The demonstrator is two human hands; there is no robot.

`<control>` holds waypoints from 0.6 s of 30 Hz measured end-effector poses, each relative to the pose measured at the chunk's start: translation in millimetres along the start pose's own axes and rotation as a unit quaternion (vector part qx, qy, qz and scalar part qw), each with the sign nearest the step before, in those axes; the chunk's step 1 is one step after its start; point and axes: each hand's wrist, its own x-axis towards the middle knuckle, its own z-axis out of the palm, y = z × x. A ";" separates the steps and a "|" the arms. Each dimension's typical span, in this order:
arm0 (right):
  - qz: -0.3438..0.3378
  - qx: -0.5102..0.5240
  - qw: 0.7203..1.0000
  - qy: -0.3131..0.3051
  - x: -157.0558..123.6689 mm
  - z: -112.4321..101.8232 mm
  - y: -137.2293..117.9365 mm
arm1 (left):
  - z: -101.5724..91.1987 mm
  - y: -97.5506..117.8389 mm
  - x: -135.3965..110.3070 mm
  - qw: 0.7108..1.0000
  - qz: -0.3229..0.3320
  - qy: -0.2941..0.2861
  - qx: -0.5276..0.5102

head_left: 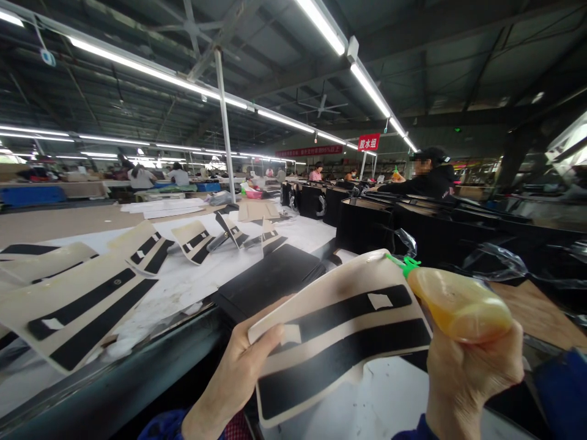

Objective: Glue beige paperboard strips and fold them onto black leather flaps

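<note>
My left hand [238,373] grips the left edge of a cream panel with two black strips [339,336], thumb on top, and holds it raised near the bottom middle. My right hand [468,373] is wrapped round a squeeze bottle of amber glue [458,305]. The bottle's green nozzle [403,264] touches the panel's upper right edge.
Several similar cream panels with black strips [77,311] lie spread on the white table [197,278] at left. A flat black piece [270,278] lies ahead. Black bags [362,223] stand in rows at right, where a person in black [431,177] works. More people sit far back.
</note>
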 end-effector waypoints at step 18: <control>0.013 -0.066 0.995 -0.069 -8.9 -8.9 9.7 | 4.8 1.5 3.6 0.998 -0.009 0.022 -0.051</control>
